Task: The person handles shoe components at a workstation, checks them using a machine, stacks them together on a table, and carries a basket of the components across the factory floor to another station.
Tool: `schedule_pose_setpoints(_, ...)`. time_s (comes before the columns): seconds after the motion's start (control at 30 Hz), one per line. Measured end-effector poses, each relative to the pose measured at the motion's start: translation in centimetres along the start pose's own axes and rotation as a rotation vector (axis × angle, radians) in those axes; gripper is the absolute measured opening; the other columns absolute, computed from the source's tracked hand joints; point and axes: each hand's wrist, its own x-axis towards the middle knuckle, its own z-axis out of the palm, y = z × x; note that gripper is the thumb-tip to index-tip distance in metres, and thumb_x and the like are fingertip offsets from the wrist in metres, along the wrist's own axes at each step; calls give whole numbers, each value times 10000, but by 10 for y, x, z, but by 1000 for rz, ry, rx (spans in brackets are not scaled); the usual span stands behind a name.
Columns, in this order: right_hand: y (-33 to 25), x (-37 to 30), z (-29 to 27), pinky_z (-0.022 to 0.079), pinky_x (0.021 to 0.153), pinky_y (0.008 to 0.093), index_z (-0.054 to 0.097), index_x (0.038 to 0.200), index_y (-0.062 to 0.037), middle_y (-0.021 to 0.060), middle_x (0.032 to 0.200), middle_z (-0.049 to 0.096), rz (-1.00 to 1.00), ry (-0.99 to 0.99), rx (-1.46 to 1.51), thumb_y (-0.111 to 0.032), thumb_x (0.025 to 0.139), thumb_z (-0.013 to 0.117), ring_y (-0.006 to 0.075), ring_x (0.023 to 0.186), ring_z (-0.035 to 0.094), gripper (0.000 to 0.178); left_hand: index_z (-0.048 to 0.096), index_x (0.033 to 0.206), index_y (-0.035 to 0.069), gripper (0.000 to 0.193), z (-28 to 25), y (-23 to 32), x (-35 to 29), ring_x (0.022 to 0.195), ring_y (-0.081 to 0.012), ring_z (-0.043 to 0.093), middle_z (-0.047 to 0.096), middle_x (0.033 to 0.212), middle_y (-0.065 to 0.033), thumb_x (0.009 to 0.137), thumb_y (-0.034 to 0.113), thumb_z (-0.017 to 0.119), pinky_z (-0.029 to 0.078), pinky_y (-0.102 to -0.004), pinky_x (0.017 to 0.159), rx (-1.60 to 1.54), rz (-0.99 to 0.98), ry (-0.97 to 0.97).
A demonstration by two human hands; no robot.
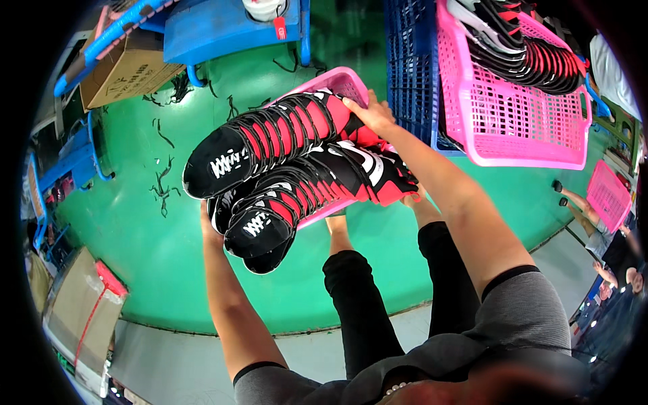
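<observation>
I carry a pink plastic basket [346, 82] piled with several black-and-red shoes [270, 138]. My left hand [208, 226] grips the basket's near end from below, mostly hidden under the shoe toes. Over at the far end, my right hand [370, 113] holds the rim, fingers curled against a red shoe heel. The basket hangs at waist height over the green floor [148, 250], tilted toward my left.
A second pink basket [520, 121] full of the same shoes rests on a blue crate [408, 67] at upper right. A blue cart [216, 27] and cardboard boxes [128, 71] stand at upper left. Black scraps [164, 185] litter the floor. Another person's legs [580, 202] show at right.
</observation>
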Motion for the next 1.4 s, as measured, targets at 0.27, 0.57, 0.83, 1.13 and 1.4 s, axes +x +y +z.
schedule_pose_setpoints(0.27, 53, -91, -20, 435, 899, 429, 521, 1133, -12, 251, 1102, 543, -616, 156, 339, -332, 771, 690, 370, 1046, 529, 512, 535, 1173, -54, 464, -8, -29, -55, 973, -282, 566, 557, 1118, -199, 857, 269, 642, 478, -381, 813, 1056, 793, 728)
schedule_pose_setpoints(0.57, 118, -203, -300, 512, 802, 282, 500, 1213, 3, 76, 1019, 616, -416, -257, 927, -113, 899, 580, 145, 925, 615, 344, 528, 1140, -3, 371, 342, 7, -256, 1074, -344, 498, 519, 1140, -175, 794, 78, 637, 413, -403, 898, 1133, 1464, -307)
schedule_pose_setpoints(0.83, 236, -110, -410, 512, 836, 335, 464, 1243, 39, 183, 1184, 528, -340, 500, 655, -169, 823, 639, 243, 991, 601, 500, 466, 1244, -7, 535, 581, 42, -316, 1236, -384, 394, 450, 1288, -203, 762, 124, 657, 307, -455, 1038, 1264, 1824, -488)
schedule_pose_setpoints(1.13, 254, -41, -447, 303, 1070, 420, 167, 1369, 115, 331, 1323, 355, -64, 688, 582, -219, 718, 735, 425, 1256, 360, 926, 255, 1405, -19, 919, 684, 15, -286, 1369, -309, 246, 317, 1434, -198, 693, 267, 760, 108, -467, 1141, 1841, 1640, -287)
schedule_pose_setpoints(1.4, 275, -34, -443, 302, 1073, 405, 164, 1373, 140, 345, 1350, 333, -22, 607, 628, -248, 727, 732, 414, 1277, 352, 944, 306, 1368, -22, 814, 681, -5, -267, 1227, -278, 424, 481, 1271, -165, 719, 236, 724, 171, -477, 1119, 1779, 1610, -259)
